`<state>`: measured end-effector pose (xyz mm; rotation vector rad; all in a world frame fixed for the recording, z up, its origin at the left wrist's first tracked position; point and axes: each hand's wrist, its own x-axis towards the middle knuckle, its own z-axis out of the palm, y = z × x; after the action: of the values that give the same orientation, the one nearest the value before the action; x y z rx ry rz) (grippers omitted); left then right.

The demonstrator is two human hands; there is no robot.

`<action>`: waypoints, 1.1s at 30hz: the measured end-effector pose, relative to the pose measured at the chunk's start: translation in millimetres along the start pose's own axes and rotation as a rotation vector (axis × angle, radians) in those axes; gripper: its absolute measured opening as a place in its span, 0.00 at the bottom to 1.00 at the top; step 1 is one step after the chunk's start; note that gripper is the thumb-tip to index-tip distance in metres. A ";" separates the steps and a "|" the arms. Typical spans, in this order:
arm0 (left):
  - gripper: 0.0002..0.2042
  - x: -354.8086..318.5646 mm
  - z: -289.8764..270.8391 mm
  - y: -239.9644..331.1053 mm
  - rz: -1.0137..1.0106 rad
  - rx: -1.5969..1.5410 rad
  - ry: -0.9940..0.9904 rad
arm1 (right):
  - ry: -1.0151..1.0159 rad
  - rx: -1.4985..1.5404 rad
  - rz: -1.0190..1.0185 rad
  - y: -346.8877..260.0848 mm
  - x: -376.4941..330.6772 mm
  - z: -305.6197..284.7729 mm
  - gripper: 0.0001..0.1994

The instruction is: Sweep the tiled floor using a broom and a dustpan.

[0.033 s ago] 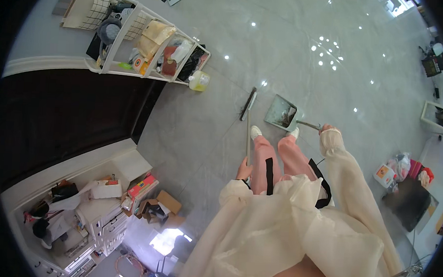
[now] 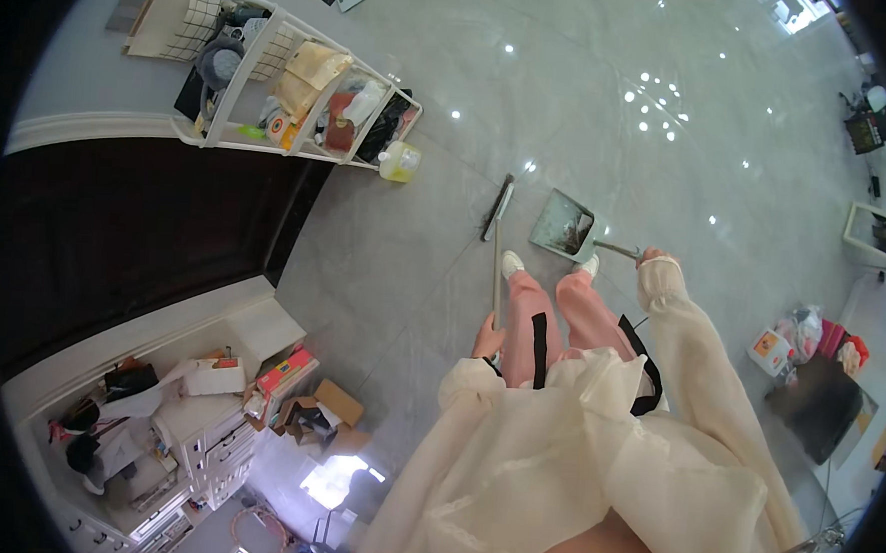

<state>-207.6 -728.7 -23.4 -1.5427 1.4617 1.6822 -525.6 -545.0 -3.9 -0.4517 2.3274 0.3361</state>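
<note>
My left hand (image 2: 489,339) is wrapped round the pale handle of a broom (image 2: 497,269), beside my left thigh. The broom's head, with dark bristles, rests on the floor ahead and left of my feet. Off to the right, my right hand (image 2: 652,256) grips the handle end of a light green dustpan (image 2: 564,226). That dustpan lies in front of my right shoe, its pan turned toward the broom, with dark dirt and a few scraps inside. A short gap of floor separates broom head and dustpan.
A white rack (image 2: 302,99) full of bags stands at the far left, a jug of yellow liquid (image 2: 399,161) at its end. Near left are an open cardboard box (image 2: 339,403) and a white cabinet (image 2: 214,445). To the right are a white jug (image 2: 769,351) and a dark chair (image 2: 815,406).
</note>
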 end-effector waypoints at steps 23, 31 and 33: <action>0.08 32.5 -104.9 86.6 0.008 -0.181 0.059 | -0.110 0.019 0.039 -23.0 -17.4 -0.4 0.10; 0.15 125.5 -180.6 180.2 0.183 -0.125 0.173 | -0.061 0.029 0.201 -16.0 4.1 -3.4 0.14; 0.15 158.2 -194.6 205.6 0.217 -0.099 0.166 | -0.048 0.018 0.230 -15.4 -0.8 -1.0 0.13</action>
<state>-339.9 -1023.6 -49.6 -1.6617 1.7074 1.8089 -519.3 -559.1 -4.2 -0.1648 2.3373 0.4301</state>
